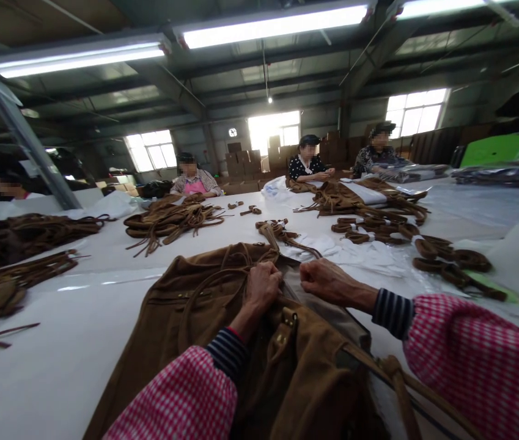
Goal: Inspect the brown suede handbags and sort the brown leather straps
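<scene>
A large brown fabric bag (162, 324) lies before me on the white table, with a greyish lining (339, 321) showing at its opening and a brass-coloured clasp (282, 336) on its front. My left hand (263, 286) is closed on the bag's upper edge. Across the opening, my right hand (326, 281) is curled into a fist at the far rim of the bag, by the lining. A thin brown strap (302, 246) runs up to that fist. What exactly the right fingers pinch is hidden. Another knotted strap (397, 373) hangs at the bag's right side.
Piles of brown bags lie at left (25, 235), centre-left (167, 217) and far right (355, 195). Rolled brown straps (447, 253) and white paper pieces (369, 260) are on the right. Several people sit across the white table (48, 324). A metal post (39, 140) stands at left.
</scene>
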A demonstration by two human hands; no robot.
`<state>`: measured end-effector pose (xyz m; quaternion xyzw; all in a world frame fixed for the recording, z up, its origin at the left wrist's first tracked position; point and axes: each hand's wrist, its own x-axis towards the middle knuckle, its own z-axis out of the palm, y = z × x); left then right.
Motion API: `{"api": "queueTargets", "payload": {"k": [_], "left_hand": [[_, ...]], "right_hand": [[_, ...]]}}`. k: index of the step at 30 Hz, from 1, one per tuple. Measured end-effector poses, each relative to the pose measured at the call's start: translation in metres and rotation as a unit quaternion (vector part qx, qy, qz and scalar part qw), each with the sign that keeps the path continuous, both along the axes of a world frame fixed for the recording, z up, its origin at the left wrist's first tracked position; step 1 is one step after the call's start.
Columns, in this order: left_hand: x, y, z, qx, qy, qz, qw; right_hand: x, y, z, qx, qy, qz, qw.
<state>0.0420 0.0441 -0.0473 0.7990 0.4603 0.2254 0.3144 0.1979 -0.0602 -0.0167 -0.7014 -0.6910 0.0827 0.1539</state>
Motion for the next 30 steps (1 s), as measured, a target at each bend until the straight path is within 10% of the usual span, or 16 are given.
{"api": "queueTargets", "payload": {"k": [30], "left_hand": [[0.001,-0.01,0.003,0.064,0.057,-0.008,0.996]], "right_hand": [[-0.004,0.001,-0.011,0.002,0.018,-0.016,1.0]]}}
